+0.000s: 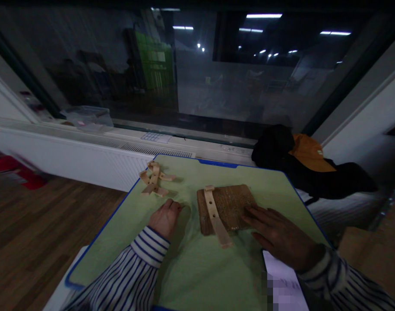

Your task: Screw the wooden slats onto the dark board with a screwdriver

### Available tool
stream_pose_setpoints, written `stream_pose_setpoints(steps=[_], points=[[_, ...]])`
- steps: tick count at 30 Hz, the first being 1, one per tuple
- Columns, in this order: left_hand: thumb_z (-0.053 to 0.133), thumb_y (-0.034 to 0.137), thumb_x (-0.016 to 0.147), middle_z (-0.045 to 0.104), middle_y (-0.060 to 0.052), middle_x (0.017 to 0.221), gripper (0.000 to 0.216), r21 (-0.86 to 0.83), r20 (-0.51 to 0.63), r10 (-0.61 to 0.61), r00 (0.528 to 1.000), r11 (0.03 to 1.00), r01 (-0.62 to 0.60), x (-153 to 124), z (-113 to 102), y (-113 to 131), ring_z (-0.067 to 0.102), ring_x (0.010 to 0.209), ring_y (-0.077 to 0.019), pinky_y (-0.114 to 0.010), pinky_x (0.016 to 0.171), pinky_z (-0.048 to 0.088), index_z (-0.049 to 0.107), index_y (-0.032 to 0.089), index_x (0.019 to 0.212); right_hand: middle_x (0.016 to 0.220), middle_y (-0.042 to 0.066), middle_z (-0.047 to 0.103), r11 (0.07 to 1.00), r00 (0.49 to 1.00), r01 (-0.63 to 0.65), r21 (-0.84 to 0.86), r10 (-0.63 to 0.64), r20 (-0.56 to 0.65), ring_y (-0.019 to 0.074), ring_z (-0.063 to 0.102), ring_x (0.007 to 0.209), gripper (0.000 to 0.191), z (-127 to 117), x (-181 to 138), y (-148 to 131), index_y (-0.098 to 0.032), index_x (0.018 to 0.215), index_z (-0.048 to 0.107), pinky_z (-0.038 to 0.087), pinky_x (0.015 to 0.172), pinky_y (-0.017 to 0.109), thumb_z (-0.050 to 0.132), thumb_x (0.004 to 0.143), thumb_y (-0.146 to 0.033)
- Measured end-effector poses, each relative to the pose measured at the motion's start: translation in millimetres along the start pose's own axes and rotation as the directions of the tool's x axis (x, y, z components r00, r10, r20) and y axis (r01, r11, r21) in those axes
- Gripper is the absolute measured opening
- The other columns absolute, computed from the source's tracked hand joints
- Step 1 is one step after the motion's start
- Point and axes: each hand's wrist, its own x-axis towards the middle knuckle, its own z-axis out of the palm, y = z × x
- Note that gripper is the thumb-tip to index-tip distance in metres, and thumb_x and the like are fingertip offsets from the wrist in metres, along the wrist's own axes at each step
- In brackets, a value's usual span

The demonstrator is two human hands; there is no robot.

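Note:
A brown wooden board point(238, 203) lies flat on the green tabletop. Across its left part rests a pale wooden strip point(219, 224) with holes, its near end reaching past the board's edge. My right hand point(275, 231) is open, its outstretched fingertips touching the board's right side. To the left of the board, my left hand point(166, 218) is closed, fingers curled together; something small and thin may be at its fingertips, but I cannot make it out. Just beyond that hand sits a piece built of several crossed pale wooden strips point(154, 178).
The green table point(200, 272) has a raised blue rim. A phone or tablet with a lit screen point(283, 280) lies under my right wrist. Behind are a radiator point(119, 166), a clear plastic box point(89, 117) on the sill, and a dark bundle with an orange cap point(309, 153).

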Motion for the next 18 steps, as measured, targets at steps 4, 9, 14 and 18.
stream_pose_setpoints(steps=[4, 9, 14, 18], points=[[0.039, 0.02, 0.09, 0.066, -0.01, 0.094, 0.022, -0.151, -0.005, 0.05, 0.999, 0.987, -0.05, -5.2, -14.1, 15.9, 0.064, 0.087, -0.0212, -0.03, 0.076, 0.047, 0.061, 0.015, 0.094, 0.118, 0.01, 0.061, 0.998, 0.99, 0.026, 0.064, -0.017, -0.137, 0.0221, 0.059, 0.105, 0.034, -28.7, 16.6, -11.3, -0.018, 0.121, 0.054, 0.05, 0.088, 0.045, 0.047, 0.087, -0.019], [0.044, 0.028, 0.088, 0.061, 0.003, 0.055, 0.019, -0.496, 0.081, 0.223, 0.971, 0.855, -0.155, -2.4, -33.4, 53.6, 0.061, 0.052, -0.012, -0.021, 0.055, 0.046, 0.061, 0.018, 0.086, 0.11, 0.006, 0.064, 0.96, 0.968, 0.097, 0.263, -0.03, -0.248, 0.0167, 0.061, 0.099, 0.03, -55.8, 49.5, -43.7, -0.02, 0.119, 0.051, 0.053, 0.084, 0.034, 0.048, 0.089, -0.024], [0.056, 0.035, 0.077, 0.057, 0.003, 0.058, 0.022, -0.903, 0.036, 0.241, 0.97, 0.423, -0.071, 13.6, -41.5, 76.1, 0.05, 0.044, -0.008, -0.019, 0.044, 0.038, 0.06, 0.014, 0.079, 0.112, 0.006, 0.063, 0.939, 0.954, 0.091, 0.333, 0.014, -0.299, 0.0164, 0.061, 0.099, 0.032, -55.3, 72.9, -55.8, -0.019, 0.12, 0.049, 0.053, 0.085, 0.033, 0.052, 0.088, -0.024], [0.068, 0.041, 0.067, 0.057, 0.002, 0.06, 0.031, -0.978, 0.017, 0.206, 0.978, 0.208, -0.027, 22.6, -41.6, 78.3, 0.044, 0.048, -0.0061, -0.019, 0.048, 0.036, 0.064, 0.011, 0.075, 0.106, 0.008, 0.063, 0.951, 0.914, 0.115, 0.288, 0.012, -0.406, 0.0156, 0.059, 0.099, 0.026, -52.9, 82.0, -50.8, -0.017, 0.115, 0.054, 0.052, 0.088, 0.033, 0.049, 0.09, -0.02]])
